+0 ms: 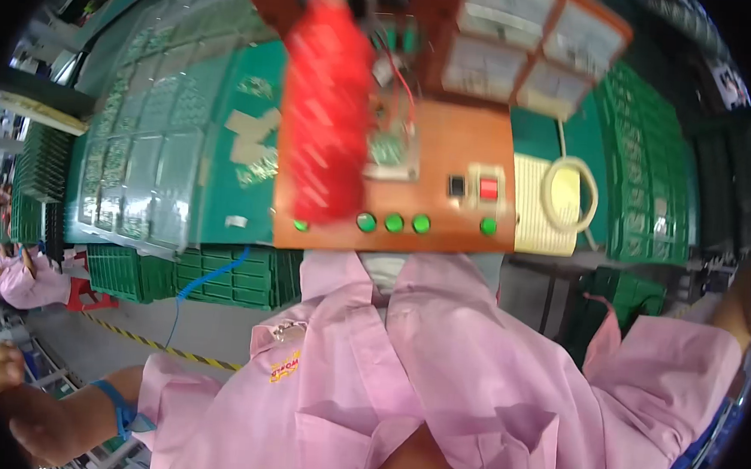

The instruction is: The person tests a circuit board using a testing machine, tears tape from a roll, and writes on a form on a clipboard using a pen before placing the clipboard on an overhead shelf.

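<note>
My left hand (33,416) is held out at the lower left, away from the bench, with a blue wrist strap (124,410) around the wrist. Its fingers look curled but are blurred, and I cannot make out anything in them. On the right, my forearm (736,308) runs into the dark edge of the view, so the right hand does not show. In front of me is an orange-brown panel (459,136) with green buttons (394,223) and a red switch (488,188). A small circuit board (387,149) sits on it. A blurred red coiled thing (327,111) hangs over the panel's left part.
Clear trays (150,186) with small green boards cover the left of the bench. A green crate (646,165) and a cream ring (591,200) on a lined sheet (533,192) lie right. Green crates (235,273) stand below. Another person (33,278) sits far left.
</note>
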`<state>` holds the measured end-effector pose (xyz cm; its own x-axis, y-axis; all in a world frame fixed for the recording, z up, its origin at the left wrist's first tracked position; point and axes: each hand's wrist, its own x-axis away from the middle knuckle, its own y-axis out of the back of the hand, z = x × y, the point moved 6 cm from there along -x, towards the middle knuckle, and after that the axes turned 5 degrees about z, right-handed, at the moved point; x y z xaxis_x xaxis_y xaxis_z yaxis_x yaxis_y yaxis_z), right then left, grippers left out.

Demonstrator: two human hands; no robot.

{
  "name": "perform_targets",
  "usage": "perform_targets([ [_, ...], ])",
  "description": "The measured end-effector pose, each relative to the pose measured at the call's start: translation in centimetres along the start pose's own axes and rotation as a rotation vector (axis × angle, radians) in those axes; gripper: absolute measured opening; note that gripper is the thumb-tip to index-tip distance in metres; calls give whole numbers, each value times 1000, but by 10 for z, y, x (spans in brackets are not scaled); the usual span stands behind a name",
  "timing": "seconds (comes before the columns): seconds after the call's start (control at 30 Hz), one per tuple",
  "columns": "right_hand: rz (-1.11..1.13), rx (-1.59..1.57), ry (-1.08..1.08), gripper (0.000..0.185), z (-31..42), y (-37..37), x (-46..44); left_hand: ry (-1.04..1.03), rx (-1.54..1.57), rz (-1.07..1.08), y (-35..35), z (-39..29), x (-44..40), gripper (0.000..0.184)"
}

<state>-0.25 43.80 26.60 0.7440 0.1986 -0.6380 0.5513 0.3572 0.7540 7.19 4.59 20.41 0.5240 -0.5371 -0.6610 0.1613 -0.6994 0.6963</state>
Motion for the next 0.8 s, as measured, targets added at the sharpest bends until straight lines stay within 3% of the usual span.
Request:
perform_targets([
  [0.07,-35,25,-75,21,6,10,68,-63,104,27,-32,-2,6,25],
  [0.13,-69,42,-152,19,14,17,126,16,200,80,-84,-1,20,23],
  [0.17,-83,37,-195,19,18,15,154,235,293,88,-105,0,23,19],
  [0.23,-109,-20,-290,18,19,1,208,358,235,219,-138,9,30,16],
  [0.33,-122,-162,-396,16,18,-49,268,466,329,175,-181,17,47,16],
  [0.43,-300,-258,-540,18,24,-88,309,521,348,44,-197,11,53,15],
  [0.6,-432,-238,-632,19,35,-106,348,-108,457,1,-175,-51,57,12],
  [0.7,-381,-130,-564,19,29,-95,332,-366,381,224,-145,-118,53,16],
  [0.8,-356,-89,-541,20,28,-91,329,-455,323,202,-128,-147,67,23],
])
